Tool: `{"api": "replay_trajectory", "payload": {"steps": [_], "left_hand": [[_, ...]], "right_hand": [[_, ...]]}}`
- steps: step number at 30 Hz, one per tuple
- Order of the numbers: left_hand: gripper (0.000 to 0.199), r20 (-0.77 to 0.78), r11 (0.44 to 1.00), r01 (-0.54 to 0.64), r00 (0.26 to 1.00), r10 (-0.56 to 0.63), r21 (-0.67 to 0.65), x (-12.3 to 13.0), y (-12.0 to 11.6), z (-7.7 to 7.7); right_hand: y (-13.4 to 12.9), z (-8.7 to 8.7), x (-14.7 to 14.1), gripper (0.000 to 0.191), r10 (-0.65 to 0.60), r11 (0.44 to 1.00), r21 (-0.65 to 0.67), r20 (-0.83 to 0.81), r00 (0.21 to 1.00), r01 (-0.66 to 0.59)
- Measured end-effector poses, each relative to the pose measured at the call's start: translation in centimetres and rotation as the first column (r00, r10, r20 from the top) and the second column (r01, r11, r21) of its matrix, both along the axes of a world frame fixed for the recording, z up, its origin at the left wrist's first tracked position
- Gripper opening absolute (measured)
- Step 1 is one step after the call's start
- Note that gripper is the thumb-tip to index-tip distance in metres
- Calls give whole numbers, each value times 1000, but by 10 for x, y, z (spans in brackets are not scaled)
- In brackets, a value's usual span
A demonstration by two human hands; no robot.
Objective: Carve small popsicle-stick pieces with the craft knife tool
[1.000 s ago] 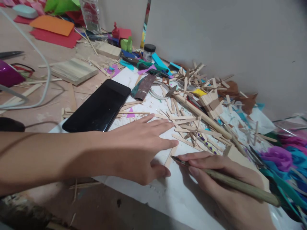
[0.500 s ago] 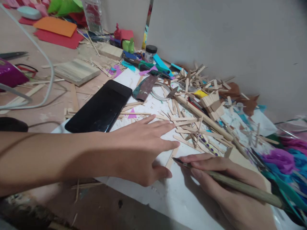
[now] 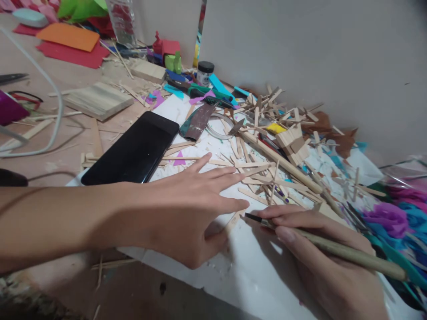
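Note:
My left hand (image 3: pixel 193 213) lies over the white paper (image 3: pixel 256 262) with its fingers spread. Its thumb and index finger touch a small flat wooden craft stick (image 3: pixel 235 220), partly hidden by the hand, with small marks near its exposed end. In a pen-like grip, my right hand (image 3: pixel 323 253) holds a carving tool (image 3: pixel 350 252) with a long wooden handle and a narrow dark blade. The blade tip is just right of the stick's end, seemingly a little apart from it.
A black phone (image 3: pixel 133 149) lies beyond my left forearm. Loose craft sticks (image 3: pixel 256 169) are heaped past my fingers beside a wooden rod (image 3: pixel 283 164). Green-handled scissors (image 3: pixel 393 262) lie at right. A wood block (image 3: pixel 100 100) and white cable (image 3: pixel 60 102) are at left.
The blade has drawn slightly right, off the marked stick. My left thumb has shifted onto the stick, and the stick looks slightly turned. The view has moved a little.

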State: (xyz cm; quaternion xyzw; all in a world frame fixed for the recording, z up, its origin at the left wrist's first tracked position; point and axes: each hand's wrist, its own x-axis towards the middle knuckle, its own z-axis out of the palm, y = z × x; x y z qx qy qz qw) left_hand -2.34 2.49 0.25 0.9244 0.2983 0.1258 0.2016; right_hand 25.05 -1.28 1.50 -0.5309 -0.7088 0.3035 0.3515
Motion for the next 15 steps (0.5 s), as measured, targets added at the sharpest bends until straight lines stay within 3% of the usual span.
{"api": "replay_trajectory", "payload": {"steps": [4, 8, 11, 15], "left_hand": [[53, 56, 997, -11, 998, 7, 72, -1, 0, 10], [16, 65, 993, -59, 996, 53, 103, 1, -1, 15], [19, 45, 994, -39, 998, 35, 103, 3, -3, 13], [13, 77, 995, 6, 997, -14, 100, 4, -3, 7]], "right_hand": [[-1, 0, 0, 3, 2, 1000, 23, -77, 997, 0], [0, -2, 1, 5, 2, 1000, 14, -106, 994, 0], [1, -2, 0, 4, -11, 1000, 22, -70, 998, 13], [1, -1, -3, 19, -2, 999, 43, -79, 997, 5]]}}
